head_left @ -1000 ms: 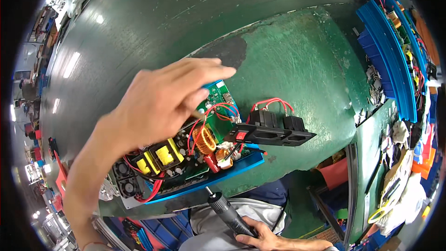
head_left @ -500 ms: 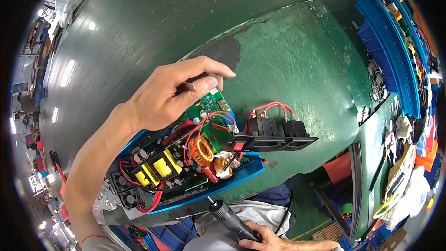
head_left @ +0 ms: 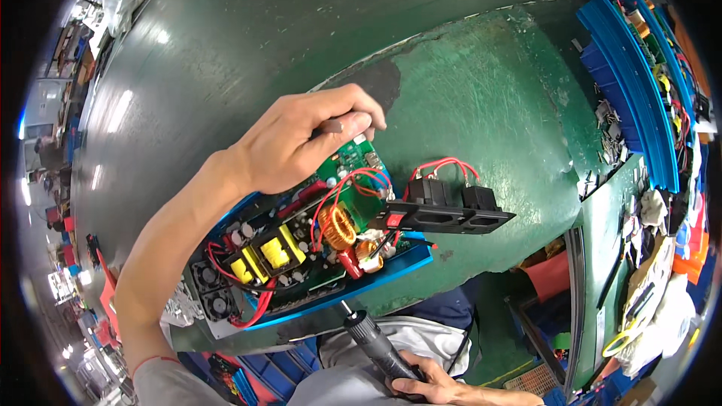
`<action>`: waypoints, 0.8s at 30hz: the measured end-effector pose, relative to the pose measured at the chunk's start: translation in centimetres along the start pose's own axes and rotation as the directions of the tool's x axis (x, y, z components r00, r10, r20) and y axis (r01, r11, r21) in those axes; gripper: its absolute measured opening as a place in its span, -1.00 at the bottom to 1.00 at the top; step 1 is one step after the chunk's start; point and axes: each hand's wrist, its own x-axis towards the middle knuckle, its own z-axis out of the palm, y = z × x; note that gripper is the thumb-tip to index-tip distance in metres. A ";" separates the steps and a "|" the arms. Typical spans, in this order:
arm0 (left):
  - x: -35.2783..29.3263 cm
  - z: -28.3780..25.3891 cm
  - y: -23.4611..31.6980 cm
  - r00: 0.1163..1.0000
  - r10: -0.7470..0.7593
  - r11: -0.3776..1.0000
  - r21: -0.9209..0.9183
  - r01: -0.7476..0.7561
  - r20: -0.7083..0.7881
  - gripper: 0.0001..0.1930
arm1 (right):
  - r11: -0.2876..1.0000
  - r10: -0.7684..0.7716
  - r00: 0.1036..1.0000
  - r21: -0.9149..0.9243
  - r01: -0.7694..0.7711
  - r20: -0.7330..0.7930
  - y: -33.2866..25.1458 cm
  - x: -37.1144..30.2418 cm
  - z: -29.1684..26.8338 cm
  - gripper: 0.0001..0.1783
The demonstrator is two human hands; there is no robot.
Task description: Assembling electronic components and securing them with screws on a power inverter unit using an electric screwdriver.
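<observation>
Green desk [head_left: 481,105] carries the blue-cased unit [head_left: 307,257] crosswise, partly below my curled left fingers [head_left: 347,95] (grip unclear), my right fingers [head_left: 411,386] clamping the screwdriver [head_left: 376,344].

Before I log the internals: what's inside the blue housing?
Inside the blue housing are a green board, yellow transformer and copper coil. The left hand covers part of its far side; what lies beneath can't be seen.

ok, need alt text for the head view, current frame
A person's left hand, fingers curled, is over an open blue housing of electronics on a green workbench. The right hand holds a black screwdriver, tip toward the housing. A black socket panel with a red switch is at the housing's right end.
</observation>
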 end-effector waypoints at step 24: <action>-7.5 -1.2 7.2 0.931 0.052 0.941 0.330 0.076 -0.362 -0.87 | 0.973 0.055 0.998 -0.222 -0.060 -0.026 3.0 0.0 -1.5 -0.59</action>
